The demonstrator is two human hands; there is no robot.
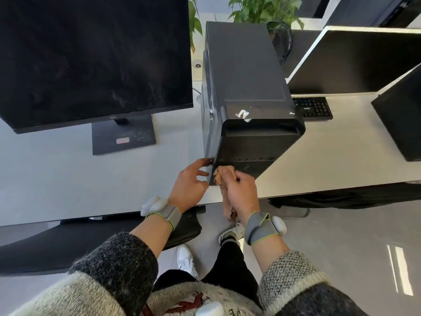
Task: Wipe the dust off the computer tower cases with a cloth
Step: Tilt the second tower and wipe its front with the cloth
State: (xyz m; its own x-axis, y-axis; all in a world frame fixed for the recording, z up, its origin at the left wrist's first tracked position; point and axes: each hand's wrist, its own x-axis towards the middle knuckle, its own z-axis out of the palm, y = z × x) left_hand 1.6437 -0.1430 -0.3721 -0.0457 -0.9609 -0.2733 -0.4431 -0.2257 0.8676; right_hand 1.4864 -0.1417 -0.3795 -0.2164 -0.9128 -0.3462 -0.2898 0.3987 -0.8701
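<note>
A black computer tower case point(248, 87) stands upright on the white desk point(68, 179), its front panel near the desk's front edge. My right hand point(241, 190) grips a tan cloth point(224, 174) and holds it against the lower left of the tower's front panel; the cloth's tail hangs below the desk edge. My left hand point(191, 181) rests against the tower's lower left front corner, thumb and fingertips touching the edge. A second black tower point(401, 115) stands at the right edge of the desk.
A large dark monitor point(91, 58) on its stand sits left of the tower. Another monitor point(355, 62) and a black keyboard point(312, 108) lie to the right. Potted green plants point(262, 8) stand behind. A black chair point(68, 242) is under the desk.
</note>
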